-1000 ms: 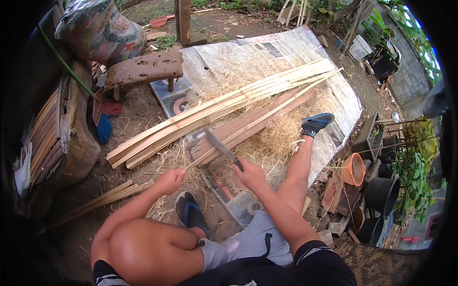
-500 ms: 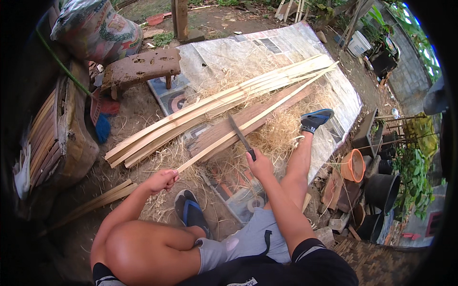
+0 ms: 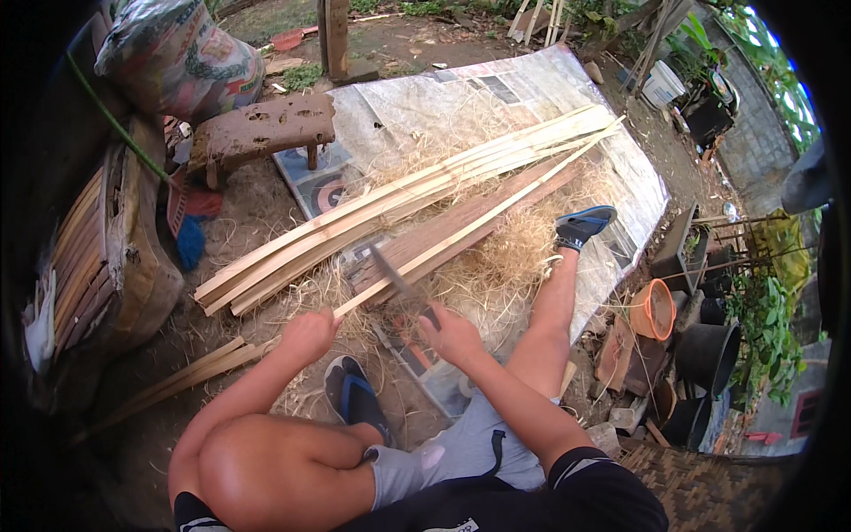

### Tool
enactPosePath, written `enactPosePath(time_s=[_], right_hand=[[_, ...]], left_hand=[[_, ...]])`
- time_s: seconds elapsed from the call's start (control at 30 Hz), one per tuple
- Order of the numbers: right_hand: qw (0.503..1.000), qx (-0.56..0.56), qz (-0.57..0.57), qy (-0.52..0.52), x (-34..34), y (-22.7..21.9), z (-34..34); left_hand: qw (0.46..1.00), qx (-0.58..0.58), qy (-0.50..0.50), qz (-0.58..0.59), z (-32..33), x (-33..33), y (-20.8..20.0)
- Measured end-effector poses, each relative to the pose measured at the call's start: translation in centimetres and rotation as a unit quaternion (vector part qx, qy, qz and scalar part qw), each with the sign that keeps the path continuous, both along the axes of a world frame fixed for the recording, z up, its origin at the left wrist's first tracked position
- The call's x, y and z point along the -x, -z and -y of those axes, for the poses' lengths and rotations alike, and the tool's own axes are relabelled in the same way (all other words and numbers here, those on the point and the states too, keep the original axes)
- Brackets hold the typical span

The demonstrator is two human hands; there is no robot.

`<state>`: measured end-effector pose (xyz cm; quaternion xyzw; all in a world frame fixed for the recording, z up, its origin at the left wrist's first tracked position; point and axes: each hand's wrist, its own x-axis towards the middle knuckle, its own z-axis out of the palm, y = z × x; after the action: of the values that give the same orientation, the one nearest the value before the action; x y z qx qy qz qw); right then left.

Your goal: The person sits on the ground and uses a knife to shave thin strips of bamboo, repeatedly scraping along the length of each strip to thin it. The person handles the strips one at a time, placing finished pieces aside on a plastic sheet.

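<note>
A long, thin pale wooden strip (image 3: 492, 211) slants away to the far right over a dark brown board (image 3: 425, 241). Its near end is gripped in my left hand (image 3: 310, 335). My right hand (image 3: 450, 335) is closed round the dark handle of a knife (image 3: 395, 277). The blade, slightly blurred, crosses the strip a short way beyond my left hand. Beside the board, on the left, lies a bundle of similar pale strips (image 3: 355, 213). Curly shavings (image 3: 519, 248) are heaped along the board's right side.
A pale sheet (image 3: 567, 80) covers the ground beneath the wood. A low brown bench (image 3: 257, 129) and a full sack (image 3: 182, 58) stand at the far left. More strips (image 3: 195, 372) lie left of my left hand. Pots, including an orange one (image 3: 651, 309), line the right side.
The knife and my right hand have moved left and nearer along the strip, toward my left hand. My left hand has shifted only slightly, still gripping the strip.
</note>
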<state>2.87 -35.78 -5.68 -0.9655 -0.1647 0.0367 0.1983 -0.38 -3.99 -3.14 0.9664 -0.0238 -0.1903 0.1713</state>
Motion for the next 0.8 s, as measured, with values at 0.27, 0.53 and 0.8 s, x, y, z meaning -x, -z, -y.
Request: enactPosePath(time_s=[0.27,0.53,0.8], right_hand=[[0.993,0.012,-0.046,0.110,-3.6,0.6,3.1],[0.973,0.063,-0.035,0.221,-9.3,-0.4,10.6],[0.987,0.051,0.023,-0.149,-0.2,-1.0,-0.4]], left_hand=[[1.000,0.011,0.003,0.009,-1.7,1.1,1.8],[0.999,0.045,-0.021,0.004,-3.1,2.5,2.1],[0.951,0.263,-0.074,-0.147,-4.3,1.8,2.8]])
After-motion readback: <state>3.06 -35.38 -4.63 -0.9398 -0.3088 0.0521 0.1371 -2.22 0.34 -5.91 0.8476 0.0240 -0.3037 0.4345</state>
